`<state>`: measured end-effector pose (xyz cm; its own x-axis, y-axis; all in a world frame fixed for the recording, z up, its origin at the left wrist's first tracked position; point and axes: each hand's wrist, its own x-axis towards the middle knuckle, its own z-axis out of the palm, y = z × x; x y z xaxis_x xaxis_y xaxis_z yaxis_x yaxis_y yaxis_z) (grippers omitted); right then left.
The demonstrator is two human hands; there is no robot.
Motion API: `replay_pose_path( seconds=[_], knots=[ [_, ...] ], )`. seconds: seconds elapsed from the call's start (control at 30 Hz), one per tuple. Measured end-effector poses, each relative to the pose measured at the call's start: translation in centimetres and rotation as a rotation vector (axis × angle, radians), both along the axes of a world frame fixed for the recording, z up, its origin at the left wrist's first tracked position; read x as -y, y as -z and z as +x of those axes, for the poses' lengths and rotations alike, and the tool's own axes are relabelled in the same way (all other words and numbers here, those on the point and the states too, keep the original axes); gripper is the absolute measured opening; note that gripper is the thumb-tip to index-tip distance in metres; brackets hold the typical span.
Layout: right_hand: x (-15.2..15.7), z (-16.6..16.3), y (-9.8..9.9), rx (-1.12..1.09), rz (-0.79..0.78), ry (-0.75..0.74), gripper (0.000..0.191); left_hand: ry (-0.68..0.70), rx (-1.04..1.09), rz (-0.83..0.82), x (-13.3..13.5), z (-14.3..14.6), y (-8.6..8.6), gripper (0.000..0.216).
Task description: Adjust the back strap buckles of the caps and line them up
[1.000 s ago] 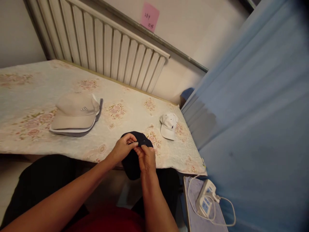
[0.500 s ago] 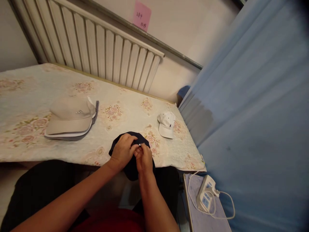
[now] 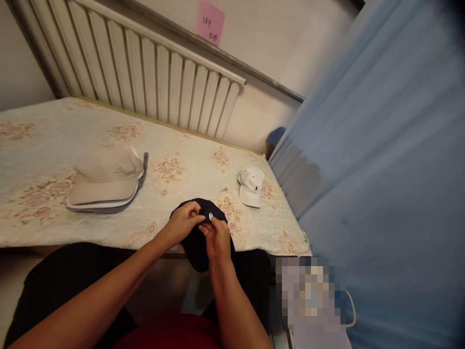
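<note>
A black cap (image 3: 195, 245) lies across the table's front edge and my lap, and both my hands are on it. My left hand (image 3: 184, 222) pinches the cap's strap left of a small silver buckle (image 3: 210, 216). Close by on the right, my right hand (image 3: 217, 238) grips the strap just below the buckle. On the left lies a stack of caps (image 3: 105, 174), a beige one with a logo on top and white and grey brims under it. A small white cap (image 3: 250, 186) sits right of the black one, its brim toward me.
A flowered cloth (image 3: 189, 165) covers the table. Behind it stand a white radiator (image 3: 156, 72) and a wall with a pink note (image 3: 210, 24). A blue curtain (image 3: 363, 169) hangs on the right, above a blurred-out low surface (image 3: 312, 310) with a white cable.
My left hand has drawn slightly away from my right along the strap. The silver buckle now shows more fully between my hands.
</note>
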<state>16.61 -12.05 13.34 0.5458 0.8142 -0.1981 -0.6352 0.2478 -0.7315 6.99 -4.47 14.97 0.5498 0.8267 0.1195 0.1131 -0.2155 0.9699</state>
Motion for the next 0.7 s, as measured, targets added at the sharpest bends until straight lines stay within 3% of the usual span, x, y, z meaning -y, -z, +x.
replay_pose_path(
  seconds=[0.13, 0.27, 0.47, 0.7],
  knots=[
    [0.2, 0.2, 0.5, -0.097, 0.090, 0.039, 0.011, 0.018, 0.009, -0.057, 0.2, -0.1, 0.2, 0.017],
    [0.3, 0.4, 1.1, -0.159, 0.187, -0.030, 0.015, 0.047, 0.068, -0.136, 0.5, -0.1, -0.2, 0.018],
    [0.2, 0.6, 1.1, -0.083, 0.175, -0.128, 0.021, 0.075, 0.110, -0.209, 0.7, -0.2, -0.7, 0.022],
    [0.4, 0.6, 0.9, -0.030, 0.209, -0.205, 0.036, 0.070, 0.164, -0.243, 0.2, -0.7, -0.2, 0.019]
  ],
)
